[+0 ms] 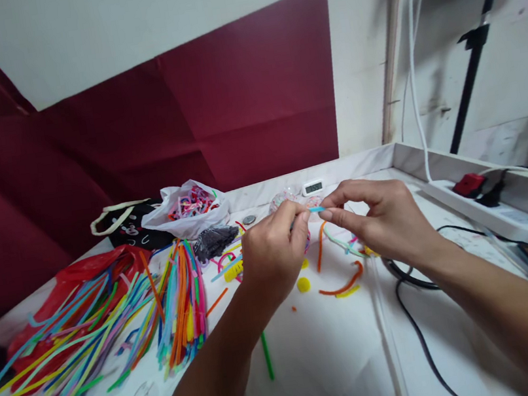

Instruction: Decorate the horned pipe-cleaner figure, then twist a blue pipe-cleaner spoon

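Observation:
A short stretch of light blue pipe cleaner (315, 209) spans the small gap between my two hands, above the white table. My left hand (274, 249) pinches one side of it between thumb and curled fingers. On the other side, the thumb and forefinger of my right hand (375, 214) grip it. How far the pipe cleaner runs inside my left fist is hidden. Below the hands lie a yellow pompom-like disc (303, 285), a curved orange pipe cleaner (344, 286) and a pale green one (337, 238). A green pipe cleaner piece (267, 356) lies nearer me.
Bundles of coloured pipe cleaners (82, 344) spread over the left side. Behind them stand a white bag (197, 218) of cut pieces and a black pouch (132, 227). A small digital clock (313, 187) sits at the back. To the right are a power strip (494, 210) and black cables (419, 327).

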Available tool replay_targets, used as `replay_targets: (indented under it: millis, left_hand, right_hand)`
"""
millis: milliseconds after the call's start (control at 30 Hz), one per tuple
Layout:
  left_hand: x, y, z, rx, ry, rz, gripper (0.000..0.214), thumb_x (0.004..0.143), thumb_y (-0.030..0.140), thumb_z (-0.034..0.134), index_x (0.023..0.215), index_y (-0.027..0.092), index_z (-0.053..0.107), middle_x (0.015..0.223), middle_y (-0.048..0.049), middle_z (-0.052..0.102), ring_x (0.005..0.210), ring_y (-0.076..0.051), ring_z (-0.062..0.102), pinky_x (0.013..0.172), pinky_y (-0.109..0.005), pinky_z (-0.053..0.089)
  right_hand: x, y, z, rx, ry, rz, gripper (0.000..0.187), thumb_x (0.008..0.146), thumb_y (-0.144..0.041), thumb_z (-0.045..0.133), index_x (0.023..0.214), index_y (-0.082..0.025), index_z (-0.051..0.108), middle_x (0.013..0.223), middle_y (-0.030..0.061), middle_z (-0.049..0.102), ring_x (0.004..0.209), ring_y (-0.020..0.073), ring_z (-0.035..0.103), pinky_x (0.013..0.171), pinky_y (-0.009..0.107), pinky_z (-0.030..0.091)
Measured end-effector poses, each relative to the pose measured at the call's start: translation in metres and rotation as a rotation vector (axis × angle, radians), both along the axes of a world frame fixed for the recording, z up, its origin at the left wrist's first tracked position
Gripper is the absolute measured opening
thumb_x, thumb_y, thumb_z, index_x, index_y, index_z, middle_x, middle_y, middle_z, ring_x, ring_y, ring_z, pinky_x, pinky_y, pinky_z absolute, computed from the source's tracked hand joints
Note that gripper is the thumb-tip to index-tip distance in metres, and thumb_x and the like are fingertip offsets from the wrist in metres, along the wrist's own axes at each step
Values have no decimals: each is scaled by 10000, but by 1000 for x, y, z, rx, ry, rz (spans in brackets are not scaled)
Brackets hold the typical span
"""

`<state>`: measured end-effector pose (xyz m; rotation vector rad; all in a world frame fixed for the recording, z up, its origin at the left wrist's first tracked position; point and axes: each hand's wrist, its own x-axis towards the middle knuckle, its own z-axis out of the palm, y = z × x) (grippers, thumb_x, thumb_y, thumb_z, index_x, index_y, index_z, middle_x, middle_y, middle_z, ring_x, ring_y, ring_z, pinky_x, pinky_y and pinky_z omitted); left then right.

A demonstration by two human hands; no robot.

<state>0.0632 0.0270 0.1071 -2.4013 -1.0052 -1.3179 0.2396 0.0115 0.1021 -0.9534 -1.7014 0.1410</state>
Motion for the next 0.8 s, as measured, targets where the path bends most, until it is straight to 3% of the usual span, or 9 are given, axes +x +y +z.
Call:
replay_targets:
  millis: [367,667,800]
  left_hand:
    - [7,-3,-3,-138,-203,-103,131,915,224,533,802,183,583,603,53,619,519,-74,547,543,-183,394]
    - [12,-4,-6,-180,-253,-149,132,923,237,526,816,188,585,645,41,653,530,-73,550,558,-182,415]
    - [8,0,-6,-143,-224,-123,115,920,208,525,828,186,591,657,41,656,528,-69,551,560,-180,406]
  right_hand:
    - [-17,3,-12,-195,560,95,76,708,-279,789,754,-238,746,777,3,734,764,169,645,761,334,477]
    - [-35,1,-14,-343,1005,401,208,578,-281,877,717,-204,742,730,-1,715,729,122,625,763,277,498]
    - [-36,5,-14,-407,1035,443,203,593,-292,867,717,-197,737,721,-10,701,713,104,611,747,257,497]
